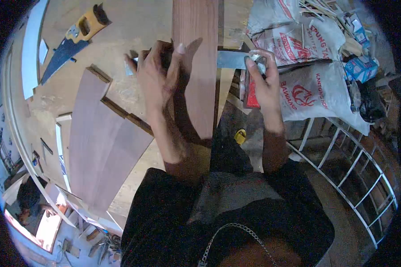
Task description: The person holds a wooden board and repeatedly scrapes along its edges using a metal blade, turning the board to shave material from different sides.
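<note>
A long reddish-brown wood board (195,22) runs up the middle of the view. A flat metal strip (231,59) shows to the right of it, and a short bit of similar metal shows by my left fingers; the part between is hidden by the board. My left hand (158,73) is bent over the board's left edge, its fingers curled at that metal end and its thumb raised over the board. Beyond the right edge, my right hand (266,84) grips the strip's other end, thumb on top, with a silvery piece in the palm. A red object (252,95) lies just below it.
A handsaw (75,40) with a yellow handle lies at upper left. A curved wood panel (104,138) rests beside my left forearm. White printed sacks (307,84) and a light-coloured metal rack (349,171) are on the right. A small yellow object (239,136) sits lower down.
</note>
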